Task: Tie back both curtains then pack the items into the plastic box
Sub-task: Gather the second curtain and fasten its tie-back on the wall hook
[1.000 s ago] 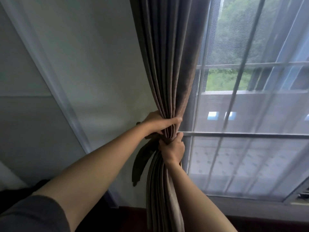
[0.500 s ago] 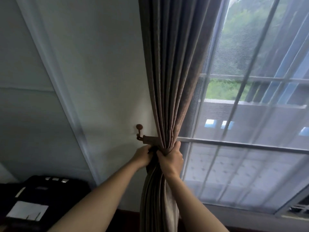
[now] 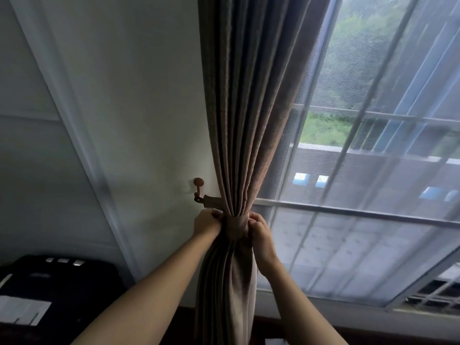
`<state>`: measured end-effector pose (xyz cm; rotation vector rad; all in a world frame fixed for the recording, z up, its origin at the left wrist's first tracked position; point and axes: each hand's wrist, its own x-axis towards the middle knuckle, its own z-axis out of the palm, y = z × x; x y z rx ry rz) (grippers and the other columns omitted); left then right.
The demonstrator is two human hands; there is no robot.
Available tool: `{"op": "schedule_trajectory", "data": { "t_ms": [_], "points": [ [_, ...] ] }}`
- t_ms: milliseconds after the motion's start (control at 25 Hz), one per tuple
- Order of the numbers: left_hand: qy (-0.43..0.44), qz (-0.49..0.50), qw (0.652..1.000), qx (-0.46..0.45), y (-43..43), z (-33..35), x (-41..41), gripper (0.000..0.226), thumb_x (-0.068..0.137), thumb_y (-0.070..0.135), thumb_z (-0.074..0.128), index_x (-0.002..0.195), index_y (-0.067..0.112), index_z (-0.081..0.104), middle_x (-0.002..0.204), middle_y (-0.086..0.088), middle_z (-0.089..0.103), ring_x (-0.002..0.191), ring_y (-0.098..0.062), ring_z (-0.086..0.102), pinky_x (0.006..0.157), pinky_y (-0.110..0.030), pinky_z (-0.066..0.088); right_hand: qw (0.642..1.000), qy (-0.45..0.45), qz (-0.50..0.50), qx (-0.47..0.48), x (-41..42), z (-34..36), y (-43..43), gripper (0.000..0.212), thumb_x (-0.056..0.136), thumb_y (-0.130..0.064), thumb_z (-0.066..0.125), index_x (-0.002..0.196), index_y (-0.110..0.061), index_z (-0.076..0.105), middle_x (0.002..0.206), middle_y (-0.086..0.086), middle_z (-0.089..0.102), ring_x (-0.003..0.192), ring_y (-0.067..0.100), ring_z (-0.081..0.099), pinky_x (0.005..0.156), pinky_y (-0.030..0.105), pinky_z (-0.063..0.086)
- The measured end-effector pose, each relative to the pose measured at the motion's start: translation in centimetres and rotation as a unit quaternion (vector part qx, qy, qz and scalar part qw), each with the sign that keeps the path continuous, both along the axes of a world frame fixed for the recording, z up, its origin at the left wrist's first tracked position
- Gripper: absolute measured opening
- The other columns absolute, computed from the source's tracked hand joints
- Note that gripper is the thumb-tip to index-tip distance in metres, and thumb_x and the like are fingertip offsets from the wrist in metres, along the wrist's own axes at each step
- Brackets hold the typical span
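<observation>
My left hand [image 3: 207, 221] and right hand [image 3: 260, 235] pinch the band [image 3: 235, 226] on both sides of the curtain [image 3: 249, 120], fingers pressed together, to keep it snug toward the hook [image 3: 198, 190].

window [image 3: 373, 170], wall [image 3: 137, 95], black device [image 3: 62, 282]

Home room, likely bedroom or living room: heavy brown curtain [image 3: 244, 120] at a barred window [image 3: 361, 210], sheer netting [image 3: 373, 95], wall tieback hook [image 3: 198, 189], plain white wall [image 3: 137, 95], greenery outside.
</observation>
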<state>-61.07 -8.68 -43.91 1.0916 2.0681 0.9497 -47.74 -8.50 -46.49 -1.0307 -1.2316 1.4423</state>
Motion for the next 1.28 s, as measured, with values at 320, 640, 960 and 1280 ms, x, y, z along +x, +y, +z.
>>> {"op": "schedule_trajectory", "data": {
  "t_ms": [320, 640, 960, 1280],
  "points": [
    [-0.264, -0.069, 0.962, -0.013, 0.6, -0.4, 0.3, 0.025, 0.096, 0.023, 0.045, 0.102, 0.01, 0.066, 0.103, -0.007, 0.068, 0.1, -0.021, 0.063, 0.093, -0.039, 0.051, 0.997, -0.071, -0.015, -0.039, -0.9, -0.4, 1.9, 0.036, 0.088, -0.038, 0.046, 0.084, -0.006, 0.062, 0.086, 0.01, 0.065, 0.084, 0.019, 0.056, 0.077, 0.036, 0.046],
    [-0.323, -0.081, 0.942, -0.042, 0.2, 0.5, 0.8, 0.033, 0.1, 0.025, 0.036, 0.112, 0.007, 0.062, 0.116, -0.016, 0.064, 0.107, -0.024, 0.058, 0.097, -0.037, 0.045, 0.988, -0.08, 0.126, -0.049, -0.5, 1.2, 3.4, 0.031, 0.088, 0.001, 0.042, 0.109, -0.013, 0.061, 0.096, 0.001, 0.067, 0.094, 0.014, 0.061, 0.093, 0.034, 0.047],
    [-0.285, -0.08, 0.954, -0.051, -0.6, 1.9, 1.1, 0.036, 0.101, 0.015, 0.03, 0.125, -0.001, 0.051, 0.13, -0.016, 0.054, 0.109, -0.023, 0.055, 0.084, -0.026, 0.045, 0.909, -0.336, 0.238, -0.062, 0.9, 3.7, 5.3, 0.015, 0.066, -0.022, 0.045, 0.077, -0.025, 0.054, 0.073, -0.005, 0.05, 0.069, 0.007, 0.044, 0.066, 0.026, 0.033],
    [-0.194, -0.068, 0.975, -0.089, -0.1, 2.2, 0.6, 0.038, 0.1, 0.01, 0.033, 0.133, -0.006, 0.043, 0.119, -0.015, 0.055, 0.11, -0.026, 0.053, 0.093, -0.031, 0.042, 0.876, -0.404, 0.263, 0.002, 1.2, 4.6, 7.1, 0.022, 0.055, -0.025, 0.048, 0.073, -0.02, 0.059, 0.066, -0.002, 0.051, 0.062, 0.01, 0.044, 0.058, 0.02, 0.036]
  ]
}}
